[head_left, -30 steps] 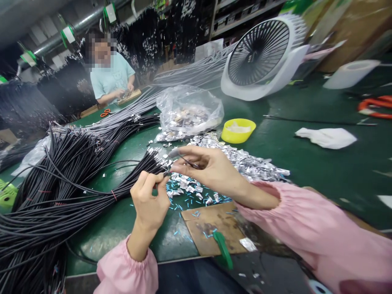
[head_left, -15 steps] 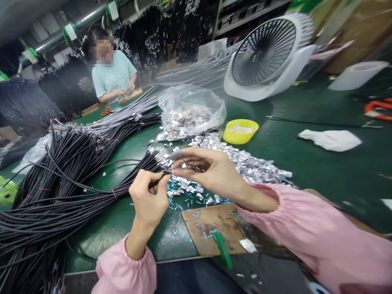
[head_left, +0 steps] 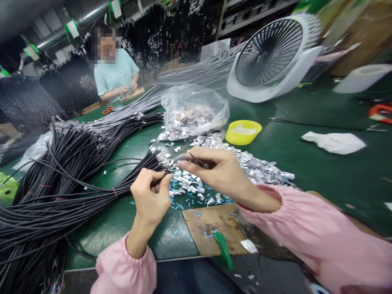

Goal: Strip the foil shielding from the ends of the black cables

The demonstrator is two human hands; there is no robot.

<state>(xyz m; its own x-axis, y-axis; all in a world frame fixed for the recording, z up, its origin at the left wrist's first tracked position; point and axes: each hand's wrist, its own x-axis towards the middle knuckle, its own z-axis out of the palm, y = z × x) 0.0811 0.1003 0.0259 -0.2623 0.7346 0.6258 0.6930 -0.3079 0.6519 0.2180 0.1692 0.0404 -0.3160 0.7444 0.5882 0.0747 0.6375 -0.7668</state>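
My left hand pinches the end of one black cable between thumb and fingertips, above the green table. That cable runs back into a big bundle of black cables lying to my left. My right hand sits just beside the left, thumb and forefinger pressed together on a thin dark tool aimed at the cable end. Beneath my hands lie foil scraps and small blue bits. Behind them are a clear plastic bag, a yellow bowl and a white fan. Another person works farther along the table.
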